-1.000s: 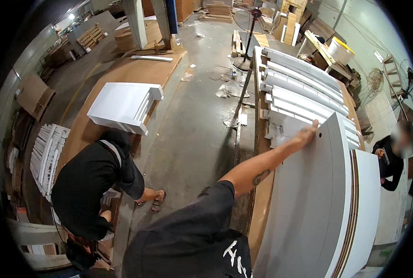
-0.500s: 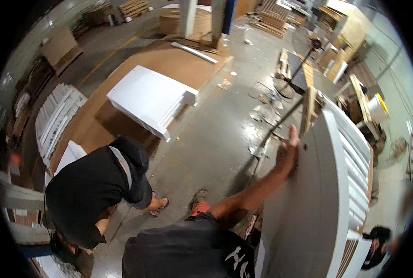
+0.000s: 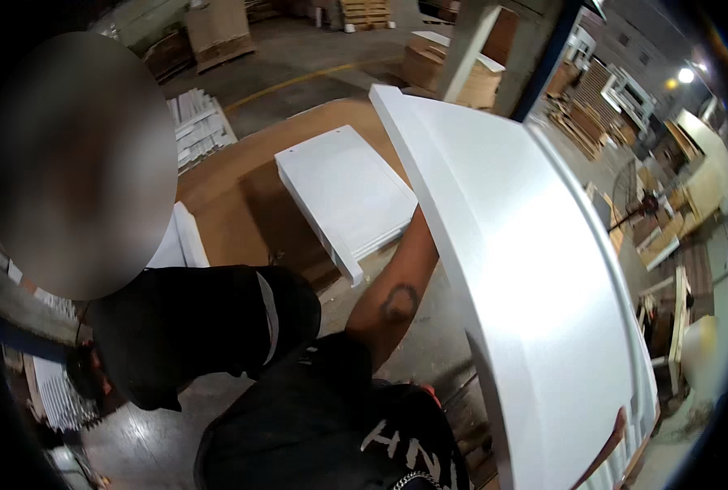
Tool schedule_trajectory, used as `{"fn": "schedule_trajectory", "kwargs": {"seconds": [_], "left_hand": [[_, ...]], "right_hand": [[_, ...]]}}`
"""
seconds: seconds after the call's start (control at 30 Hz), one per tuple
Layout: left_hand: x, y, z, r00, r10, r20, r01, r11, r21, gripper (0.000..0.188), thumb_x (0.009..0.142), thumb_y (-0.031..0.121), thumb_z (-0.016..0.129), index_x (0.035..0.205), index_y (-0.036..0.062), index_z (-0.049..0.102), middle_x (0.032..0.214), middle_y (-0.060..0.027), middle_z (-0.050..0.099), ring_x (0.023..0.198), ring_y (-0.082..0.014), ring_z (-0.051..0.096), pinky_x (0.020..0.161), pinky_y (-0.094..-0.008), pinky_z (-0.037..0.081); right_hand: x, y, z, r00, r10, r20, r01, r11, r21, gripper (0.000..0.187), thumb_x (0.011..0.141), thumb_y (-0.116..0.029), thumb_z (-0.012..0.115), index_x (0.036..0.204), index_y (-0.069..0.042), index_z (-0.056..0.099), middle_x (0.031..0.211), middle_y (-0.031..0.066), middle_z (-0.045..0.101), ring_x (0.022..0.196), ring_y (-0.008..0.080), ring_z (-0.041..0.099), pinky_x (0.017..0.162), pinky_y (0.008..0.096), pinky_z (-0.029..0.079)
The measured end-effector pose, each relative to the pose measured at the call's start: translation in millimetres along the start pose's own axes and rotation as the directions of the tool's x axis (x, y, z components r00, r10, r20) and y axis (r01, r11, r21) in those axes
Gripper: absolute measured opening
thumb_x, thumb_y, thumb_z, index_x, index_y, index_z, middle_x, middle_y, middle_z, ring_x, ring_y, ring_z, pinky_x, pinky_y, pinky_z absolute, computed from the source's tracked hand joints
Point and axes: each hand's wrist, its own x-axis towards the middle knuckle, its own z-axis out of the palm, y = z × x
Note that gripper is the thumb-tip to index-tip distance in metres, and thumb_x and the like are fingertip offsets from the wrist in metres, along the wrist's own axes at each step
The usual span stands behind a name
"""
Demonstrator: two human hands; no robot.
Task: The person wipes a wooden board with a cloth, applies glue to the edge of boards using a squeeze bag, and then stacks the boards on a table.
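Observation:
A large white panel (image 3: 511, 237) with a raised lip along its left edge stands tilted up on the right, close in front of me. My left forearm (image 3: 397, 302) reaches up behind that lip. The panel hides the left hand itself, so its fingers do not show. A narrow strip of skin, seemingly my right arm (image 3: 605, 449), shows against the panel's lower right part; its fingers cannot be made out. Past my left arm, another white panel (image 3: 348, 188) lies flat on a brown board-covered platform (image 3: 229, 175).
Close on my left a person in black (image 3: 209, 335) bends over, partly beside a blurred patch. White strips (image 3: 196, 122) are stacked beyond the platform. A pillar (image 3: 466, 53) stands at the back, with timber and boards (image 3: 580, 131) to its right.
My left hand, earlier spread against the standing panel's side, is now hidden behind a tilted white panel that fills the right side. The view has swung right and up.

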Motion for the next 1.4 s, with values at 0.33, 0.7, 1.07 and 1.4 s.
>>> {"fn": "schedule_trajectory", "kwargs": {"seconds": [0.33, 0.7, 1.07, 1.4], "left_hand": [[58.2, 2.2, -99.2, 0.991, 0.05, -0.123, -0.047, 0.998, 0.029, 0.06, 0.089, 0.05, 0.041, 0.127, 0.0043, 0.044, 0.119, -0.0111, 0.053, 0.107, -0.0243, 0.053, 0.088, -0.0398, 0.045], [199.8, 128.6, -275.5, 0.895, 0.379, -0.234, -0.347, 0.923, 0.168, 0.046, 0.082, 0.04, 0.047, 0.108, 0.0037, 0.056, 0.093, -0.0093, 0.061, 0.082, -0.0236, 0.059, 0.071, -0.0358, 0.048], [284.7, 270.1, -409.8, 0.863, 0.466, -0.195, -0.436, 0.882, 0.177, 0.058, 0.086, 0.048, 0.047, 0.123, 0.0032, 0.049, 0.119, -0.0095, 0.054, 0.106, -0.0228, 0.052, 0.087, -0.0374, 0.044], [273.3, 360.2, -491.0, 0.648, 0.623, -0.439, -0.094, 0.637, 0.765, 0.069, 0.088, 0.055, 0.047, 0.132, 0.0016, 0.043, 0.132, -0.0104, 0.047, 0.119, -0.0215, 0.045, 0.097, -0.036, 0.039]], "right_hand": [[261.2, 143.4, 200.2, 0.819, 0.182, 0.544, -0.233, 0.972, 0.027, 0.036, 0.077, -0.024, 0.061, 0.104, -0.001, 0.054, 0.098, 0.007, 0.059, 0.093, 0.0212, 0.056, 0.082, 0.034, 0.046], [279.2, 355.4, 455.9, 0.429, 0.513, 0.743, -0.596, 0.779, -0.194, 0.033, 0.083, -0.02, 0.055, 0.11, 0.0, 0.055, 0.106, 0.01, 0.059, 0.098, 0.0244, 0.056, 0.088, 0.04, 0.046], [192.6, 467.8, 638.5, 0.426, 0.51, 0.747, -0.517, 0.815, -0.262, 0.023, 0.082, -0.013, 0.055, 0.103, -0.003, 0.054, 0.096, 0.0064, 0.059, 0.091, 0.0233, 0.058, 0.084, 0.0372, 0.046], [170.6, 566.9, 604.1, 0.215, 0.786, 0.579, -0.577, 0.581, -0.575, 0.049, 0.082, -0.025, 0.062, 0.126, -0.011, 0.044, 0.106, 0.0129, 0.061, 0.102, 0.0295, 0.056, 0.083, 0.0442, 0.046]]}}
